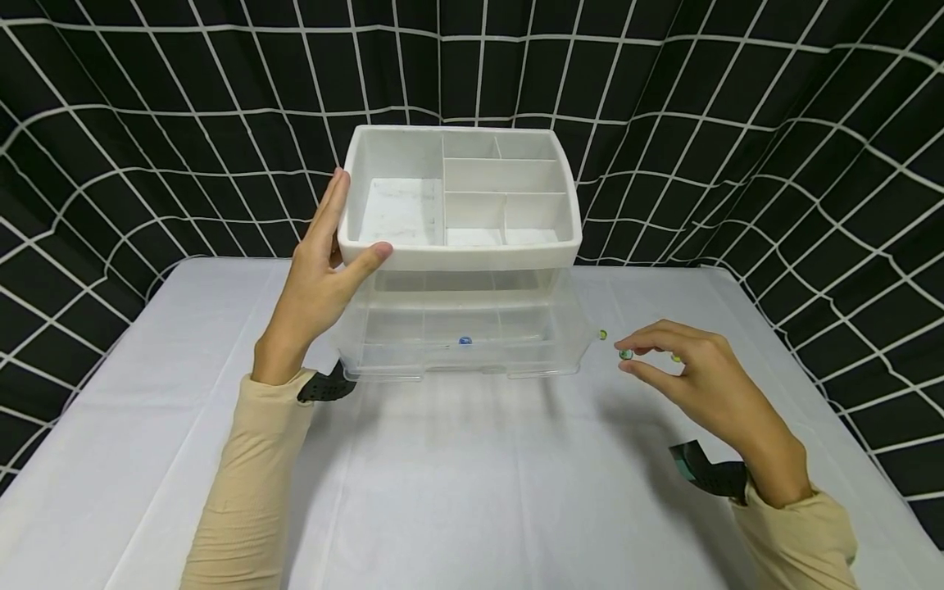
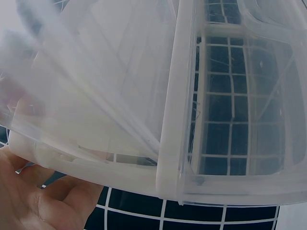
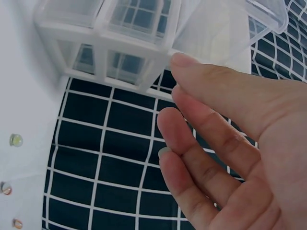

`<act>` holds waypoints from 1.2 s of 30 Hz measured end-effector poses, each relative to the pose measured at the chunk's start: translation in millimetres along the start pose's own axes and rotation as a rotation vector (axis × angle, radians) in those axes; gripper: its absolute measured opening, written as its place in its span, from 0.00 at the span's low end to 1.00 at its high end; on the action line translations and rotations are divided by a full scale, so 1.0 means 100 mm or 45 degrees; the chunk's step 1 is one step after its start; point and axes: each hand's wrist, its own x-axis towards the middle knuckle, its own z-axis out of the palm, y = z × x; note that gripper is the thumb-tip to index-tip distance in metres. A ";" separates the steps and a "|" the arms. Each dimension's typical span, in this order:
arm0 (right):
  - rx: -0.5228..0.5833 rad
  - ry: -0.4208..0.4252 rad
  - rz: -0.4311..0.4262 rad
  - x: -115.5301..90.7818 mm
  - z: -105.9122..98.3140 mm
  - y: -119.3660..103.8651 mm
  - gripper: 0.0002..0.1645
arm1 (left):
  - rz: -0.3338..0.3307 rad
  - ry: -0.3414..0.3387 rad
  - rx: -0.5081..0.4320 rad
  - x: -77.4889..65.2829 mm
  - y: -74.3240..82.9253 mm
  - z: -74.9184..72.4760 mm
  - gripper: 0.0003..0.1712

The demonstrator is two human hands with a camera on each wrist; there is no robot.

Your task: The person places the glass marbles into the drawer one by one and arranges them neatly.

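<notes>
A white drawer organizer (image 1: 460, 256) with a compartmented top stands on the table, and a clear drawer (image 1: 383, 360) sticks out from its front. One blue glass marble (image 1: 465, 340) lies inside the drawer. My left hand (image 1: 313, 270) grips the organizer's left front corner, thumb over the front rim and fingers along the side. To the right of the drawer, my right hand (image 1: 689, 373) pinches a green glass marble (image 1: 626, 354) between thumb and forefinger. In the right wrist view the fingers hide that marble.
A yellow-green marble (image 1: 602, 334) lies near the drawer's right side; another marble (image 1: 676, 357) shows partly behind the right hand. More marbles (image 3: 5, 188) appear in the right wrist view. Black cloth (image 1: 664, 82) with a white grid surrounds the white-covered table (image 1: 442, 492).
</notes>
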 end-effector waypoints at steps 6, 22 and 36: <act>0.030 0.069 -0.024 0.00 -0.02 -0.03 0.18 | -0.009 0.000 -0.008 0.00 -0.01 0.00 0.49; 0.099 0.236 -0.094 0.04 0.05 -0.07 0.21 | -0.010 -0.002 -0.008 0.00 0.00 0.00 0.49; 0.216 0.366 -0.230 0.19 0.09 -0.16 0.20 | -0.004 0.001 -0.011 0.00 0.01 0.00 0.49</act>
